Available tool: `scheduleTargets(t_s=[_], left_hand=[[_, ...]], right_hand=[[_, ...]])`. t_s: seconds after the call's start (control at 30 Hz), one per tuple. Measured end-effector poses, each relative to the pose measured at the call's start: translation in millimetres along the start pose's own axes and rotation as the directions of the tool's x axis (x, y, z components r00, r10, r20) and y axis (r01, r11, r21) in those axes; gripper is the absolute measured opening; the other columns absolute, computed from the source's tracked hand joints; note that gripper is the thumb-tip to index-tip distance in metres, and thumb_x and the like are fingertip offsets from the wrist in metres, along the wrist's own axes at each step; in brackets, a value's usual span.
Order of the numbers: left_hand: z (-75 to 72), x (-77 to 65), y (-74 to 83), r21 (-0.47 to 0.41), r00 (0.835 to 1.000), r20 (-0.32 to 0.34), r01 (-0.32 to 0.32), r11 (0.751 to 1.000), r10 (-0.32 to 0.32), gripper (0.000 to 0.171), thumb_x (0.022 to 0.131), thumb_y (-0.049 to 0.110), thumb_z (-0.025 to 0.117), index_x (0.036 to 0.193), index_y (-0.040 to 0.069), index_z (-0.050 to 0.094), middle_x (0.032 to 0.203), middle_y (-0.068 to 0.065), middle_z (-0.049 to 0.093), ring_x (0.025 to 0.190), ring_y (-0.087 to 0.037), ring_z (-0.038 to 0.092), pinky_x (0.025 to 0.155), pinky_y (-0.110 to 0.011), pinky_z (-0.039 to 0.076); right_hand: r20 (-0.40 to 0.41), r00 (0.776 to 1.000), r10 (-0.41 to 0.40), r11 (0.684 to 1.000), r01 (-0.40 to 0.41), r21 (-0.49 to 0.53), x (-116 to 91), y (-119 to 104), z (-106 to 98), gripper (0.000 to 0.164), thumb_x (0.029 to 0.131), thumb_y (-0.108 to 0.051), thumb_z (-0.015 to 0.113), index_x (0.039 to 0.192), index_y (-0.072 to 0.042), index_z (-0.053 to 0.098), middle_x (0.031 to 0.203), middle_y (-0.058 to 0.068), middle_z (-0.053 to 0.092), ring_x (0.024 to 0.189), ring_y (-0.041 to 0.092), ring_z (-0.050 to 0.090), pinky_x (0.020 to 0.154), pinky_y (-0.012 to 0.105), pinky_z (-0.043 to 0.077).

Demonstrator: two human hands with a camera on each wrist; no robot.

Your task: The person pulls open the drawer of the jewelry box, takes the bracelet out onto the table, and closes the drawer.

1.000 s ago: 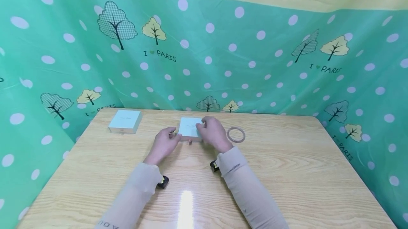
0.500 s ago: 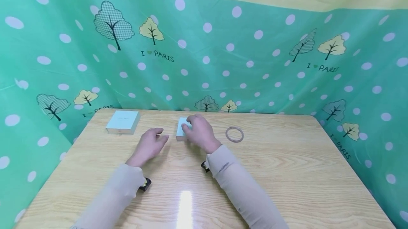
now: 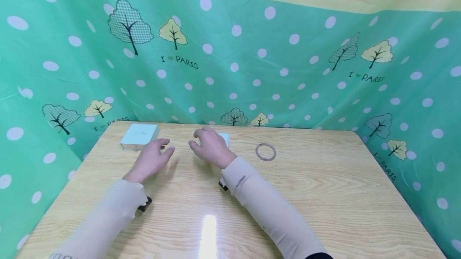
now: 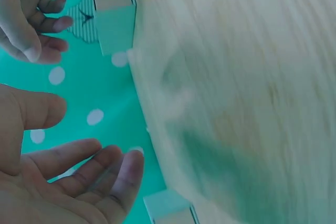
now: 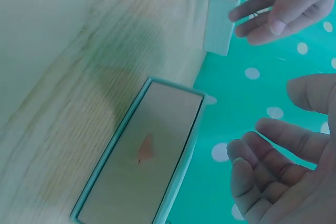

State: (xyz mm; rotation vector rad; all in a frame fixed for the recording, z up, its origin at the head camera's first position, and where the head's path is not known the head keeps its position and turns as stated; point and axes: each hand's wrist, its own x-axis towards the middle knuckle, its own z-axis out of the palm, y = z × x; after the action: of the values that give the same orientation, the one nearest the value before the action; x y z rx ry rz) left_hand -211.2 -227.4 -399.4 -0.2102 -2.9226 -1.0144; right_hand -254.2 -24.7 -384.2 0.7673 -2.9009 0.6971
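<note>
My left hand hovers above the table just in front of a pale blue box at the back left. Its fingers are loosely bent with nothing in them, as the left wrist view also shows. My right hand is in the air, in front of a second pale blue box and hiding most of it in the head view. Nothing lies between the right thumb and fingers. The right wrist view shows this second box's pinkish front with a small ribbon tab.
A mauve ring lies flat on the wooden table, right of the second box. A green dotted curtain hangs behind the table's back edge. Light glares off the tabletop near the front.
Both hands have moved left: the left hand has left the middle box and come near the back-left box, and the right hand has let go and crossed in front of the middle box.
</note>
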Motion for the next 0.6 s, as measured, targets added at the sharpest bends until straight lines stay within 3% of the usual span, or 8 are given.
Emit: scheduleTargets(t_s=[0.3,0.6], left_hand=[[-21.2,2.8,-11.1,0.09,1.0,-0.011,-0.003,0.996,0.004,0.049,0.099,0.023,0.048,0.132,-0.014,0.046,0.132,-0.035,0.044,0.126,-0.05,0.036,0.104,-0.061,0.03],[-31.5,7.9,-29.6,0.158,0.996,-0.085,-0.025,0.987,0.039,0.043,0.097,0.018,0.048,0.125,-0.015,0.052,0.126,-0.036,0.048,0.121,-0.052,0.04,0.1,-0.063,0.031]], right_hand=[[0.027,0.997,-0.079,0.994,0.081,-0.077,11.6,-13.9,8.4,0.04,0.096,-0.038,0.054,0.122,-0.009,0.062,0.113,0.003,0.059,0.094,0.014,0.058,0.075,0.026,0.052],[0.071,0.99,-0.119,0.981,0.129,-0.147,25.3,-20.1,22.4,0.038,0.097,-0.038,0.052,0.122,-0.011,0.062,0.113,0.001,0.058,0.099,0.014,0.058,0.079,0.027,0.051]])
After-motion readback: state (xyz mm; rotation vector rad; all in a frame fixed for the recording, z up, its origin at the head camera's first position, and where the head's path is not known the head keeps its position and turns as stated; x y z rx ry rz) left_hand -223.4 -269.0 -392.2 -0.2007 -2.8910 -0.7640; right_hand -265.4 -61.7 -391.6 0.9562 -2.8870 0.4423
